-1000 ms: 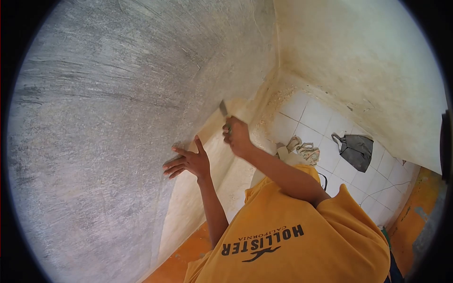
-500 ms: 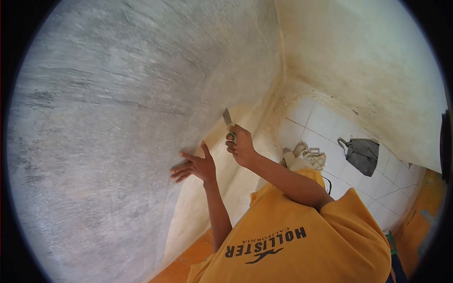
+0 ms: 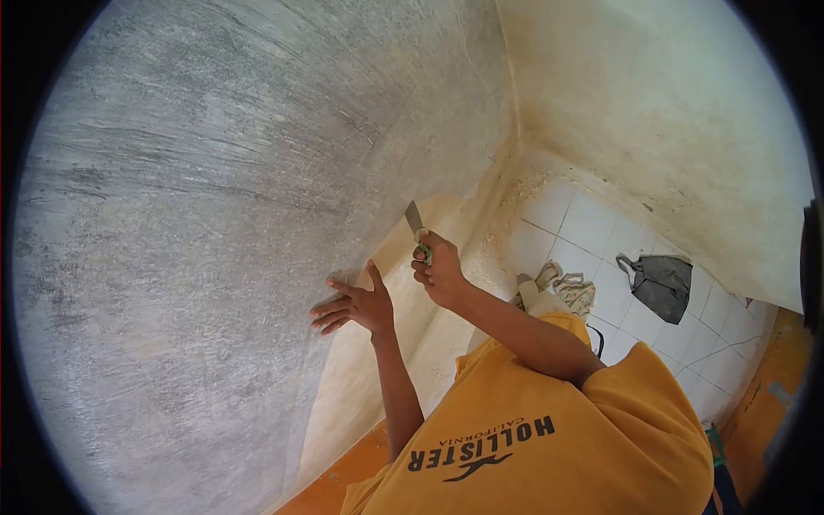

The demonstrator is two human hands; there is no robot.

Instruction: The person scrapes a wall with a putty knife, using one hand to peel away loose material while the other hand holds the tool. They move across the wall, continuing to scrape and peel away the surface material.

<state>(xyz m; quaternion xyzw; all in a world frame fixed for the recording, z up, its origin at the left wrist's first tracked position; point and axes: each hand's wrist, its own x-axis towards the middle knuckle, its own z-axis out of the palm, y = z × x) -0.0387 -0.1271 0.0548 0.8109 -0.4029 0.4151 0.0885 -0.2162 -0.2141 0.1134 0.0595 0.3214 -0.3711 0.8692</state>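
In my right hand (image 3: 439, 270) is a scraper (image 3: 415, 216) with a flat metal blade and a greenish handle, my fingers wrapped round it. Its blade tip meets the wall where the grey, scraped-looking surface (image 3: 215, 240) borders a cream layer (image 3: 442, 225). Lower and to the left, my left hand (image 3: 365, 307) has its fingers spread, the fingertips at the grey wall near that same border. Nothing is held in it.
To the right, a second cream wall (image 3: 652, 86) meets the scraped wall at a corner. White floor tiles (image 3: 549, 206) lie below, with flakes of debris along the wall's foot. A dark grey bag (image 3: 665, 286) and a patterned cloth (image 3: 573, 292) rest on the tiles.
Almost nothing differs. The scraper and my right hand sit very slightly lower in view; my left hand keeps its spread pose against the wall.
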